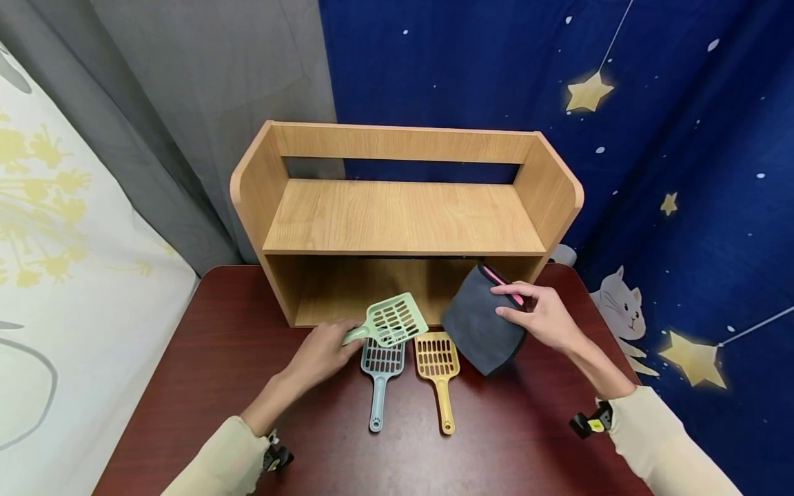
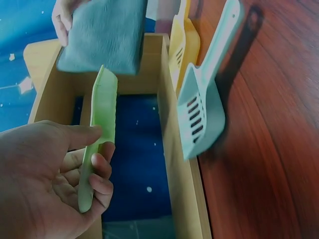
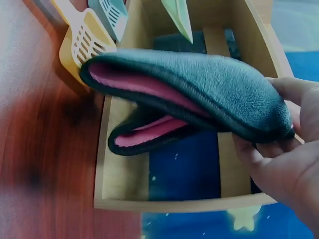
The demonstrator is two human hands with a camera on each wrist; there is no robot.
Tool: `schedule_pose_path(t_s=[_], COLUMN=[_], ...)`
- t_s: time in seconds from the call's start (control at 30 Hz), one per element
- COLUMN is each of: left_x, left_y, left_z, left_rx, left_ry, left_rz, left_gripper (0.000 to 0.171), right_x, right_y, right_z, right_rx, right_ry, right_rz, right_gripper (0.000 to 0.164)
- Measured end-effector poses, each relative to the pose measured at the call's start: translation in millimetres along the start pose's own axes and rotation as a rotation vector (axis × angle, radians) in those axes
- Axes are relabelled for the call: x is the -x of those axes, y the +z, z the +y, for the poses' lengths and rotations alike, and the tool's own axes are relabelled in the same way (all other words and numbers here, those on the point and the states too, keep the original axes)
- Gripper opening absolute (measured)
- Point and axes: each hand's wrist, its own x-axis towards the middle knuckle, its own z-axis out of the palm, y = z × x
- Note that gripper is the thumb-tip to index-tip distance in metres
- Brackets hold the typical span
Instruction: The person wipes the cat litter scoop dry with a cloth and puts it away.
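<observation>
My left hand [image 1: 325, 353] grips a green slotted litter scoop [image 1: 394, 320] by its handle, the scoop raised in front of the lower shelf opening. In the left wrist view the thumb and fingers wrap round the green handle. My right hand [image 1: 541, 313] pinches one edge of a folded grey cloth [image 1: 484, 320] with a pink inner side, held up at the shelf's right front. A blue litter scoop [image 1: 380, 386] and a yellow litter scoop [image 1: 440, 382] lie side by side on the table, handles toward me. The green scoop overlaps the blue one's head in the head view.
A two-tier wooden shelf [image 1: 403, 217] stands at the back of the dark red table [image 1: 248, 351]. Grey curtain [image 1: 217, 62] and blue star-patterned curtain [image 1: 446, 62] hang behind it. White patterned fabric [image 1: 74, 275] borders the left side.
</observation>
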Motion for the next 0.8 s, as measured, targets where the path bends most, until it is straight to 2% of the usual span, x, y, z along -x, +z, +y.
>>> schedule_pose_path(t_s=[0.2,0.37,0.53,0.8], left_x=[-11.9,-21.9,-29.0,-39.4], left_y=[10.1,17.3,22.4,26.4], left_z=[9.0,15.4,23.6,41.8], left_rx=[0.003,0.013,0.007,-0.019], left_ry=[0.052,0.070,0.070,0.081], left_rz=[-0.022,-0.044,-0.072,-0.105], left_gripper=[0.028,0.028,0.026,0.027], right_x=[-4.0,-10.9,-16.3,-24.5], right_y=[16.4,30.8,44.0,73.4], right_z=[-17.5,-30.9,-41.3,-51.6], right_rx=[0.146,0.260,0.276,0.209], right_ry=[-0.151,-0.236,-0.250,-0.196], right_rz=[0.101,0.120,0.088,-0.023], right_gripper=[0.041,0.040,0.039,0.045])
